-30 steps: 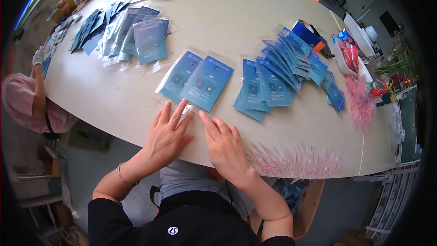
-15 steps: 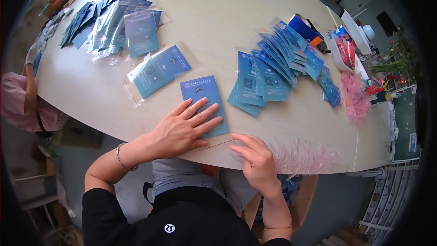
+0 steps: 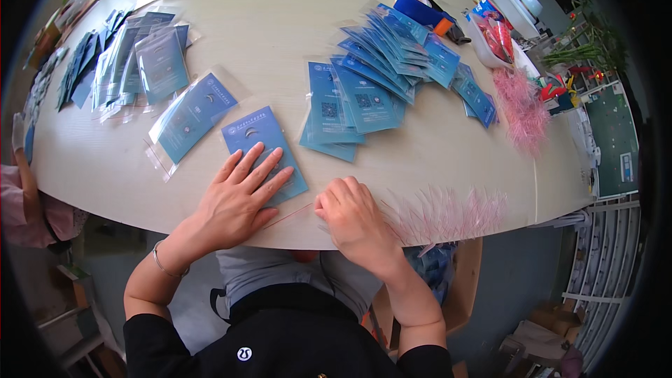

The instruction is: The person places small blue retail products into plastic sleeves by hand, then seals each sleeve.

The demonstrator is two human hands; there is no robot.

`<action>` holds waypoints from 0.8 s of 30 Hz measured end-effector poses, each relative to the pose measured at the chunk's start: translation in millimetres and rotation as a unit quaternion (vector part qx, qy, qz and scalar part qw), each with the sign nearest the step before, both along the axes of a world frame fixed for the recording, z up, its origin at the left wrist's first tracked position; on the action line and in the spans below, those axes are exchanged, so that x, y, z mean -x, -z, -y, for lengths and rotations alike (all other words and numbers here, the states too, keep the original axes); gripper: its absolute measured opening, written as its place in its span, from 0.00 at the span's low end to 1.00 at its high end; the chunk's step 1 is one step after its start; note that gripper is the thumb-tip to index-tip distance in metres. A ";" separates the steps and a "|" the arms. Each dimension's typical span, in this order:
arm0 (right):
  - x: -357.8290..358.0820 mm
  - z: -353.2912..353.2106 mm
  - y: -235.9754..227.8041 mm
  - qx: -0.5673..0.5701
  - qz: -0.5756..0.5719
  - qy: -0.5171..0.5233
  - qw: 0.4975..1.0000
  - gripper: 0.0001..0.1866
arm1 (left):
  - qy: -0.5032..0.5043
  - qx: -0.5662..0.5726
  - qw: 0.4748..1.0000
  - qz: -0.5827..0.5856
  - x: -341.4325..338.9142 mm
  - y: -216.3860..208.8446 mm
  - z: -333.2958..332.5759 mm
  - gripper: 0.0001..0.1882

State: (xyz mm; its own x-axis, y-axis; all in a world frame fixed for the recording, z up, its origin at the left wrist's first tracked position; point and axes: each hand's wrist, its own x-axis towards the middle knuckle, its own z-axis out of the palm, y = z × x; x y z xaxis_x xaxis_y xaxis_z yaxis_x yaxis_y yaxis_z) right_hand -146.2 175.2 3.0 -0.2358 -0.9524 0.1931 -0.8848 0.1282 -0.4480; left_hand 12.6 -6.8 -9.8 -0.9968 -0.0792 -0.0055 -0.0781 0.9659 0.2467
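My left hand [image 3: 241, 196] lies flat with fingers spread over the lower part of a blue printed card [image 3: 257, 127]. A thin red line, apparently the seal of a clear plastic bag [image 3: 289, 215] around the card, runs along its near end from my left thumb to my right fingers. My right hand [image 3: 358, 222] is closed, its fingers curled in and the fingertips at the right end of that line; the fingertips are partly hidden. Just left lies another blue card in a clear bag [image 3: 194, 117].
Bagged blue cards form a pile [image 3: 136, 63] at the far left and a fanned stack [image 3: 378, 73] at the right. Thin clear strips with pinkish edges [image 3: 451, 215] spread by my right hand. Beyond are a pink fringed heap [image 3: 519, 108], a blue tape dispenser [image 3: 420, 10] and a white tub [image 3: 490, 45].
My right hand has gone from thumb and fingers apart to curled closed at the red line. My left hand stays on the card. The whole view has shifted, so things appear further left.
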 end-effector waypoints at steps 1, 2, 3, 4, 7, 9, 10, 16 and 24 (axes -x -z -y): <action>-2.8 -2.3 -1.5 -0.006 0.012 -0.013 1.000 0.05 | -0.011 0.004 1.000 0.003 0.0 0.0 0.3 0.36; -5.5 -4.2 -1.8 -0.012 0.024 -0.027 0.999 0.06 | -0.023 0.008 1.000 0.005 0.2 -0.4 0.6 0.36; -8.0 -5.4 -0.1 -0.012 0.023 -0.024 0.999 0.06 | -0.027 0.009 1.000 0.009 0.3 -2.1 0.8 0.36; -10.8 -6.8 2.2 0.018 0.062 0.003 0.998 0.06 | -0.025 0.009 1.000 0.009 0.6 -2.6 0.4 0.36; -8.1 -2.3 6.1 0.070 0.094 0.059 0.991 0.06 | -0.023 0.013 1.000 0.005 1.4 -3.5 -0.4 0.36; -2.8 3.6 9.9 0.091 0.088 0.090 0.988 0.05 | -0.023 0.009 1.000 0.006 1.6 -4.0 -0.5 0.35; -0.4 4.9 13.5 0.072 0.071 0.076 0.992 0.05 | -0.019 0.010 1.000 0.004 2.1 -4.0 -0.7 0.35; -7.1 -3.4 4.0 0.015 0.022 -0.011 1.000 0.05 | -0.015 -0.028 0.999 0.003 4.7 -4.4 -2.1 0.36; 35.2 -97.3 -39.4 0.099 0.181 0.223 0.953 0.05 | -0.054 0.005 0.999 0.003 -3.5 -1.5 -3.1 0.34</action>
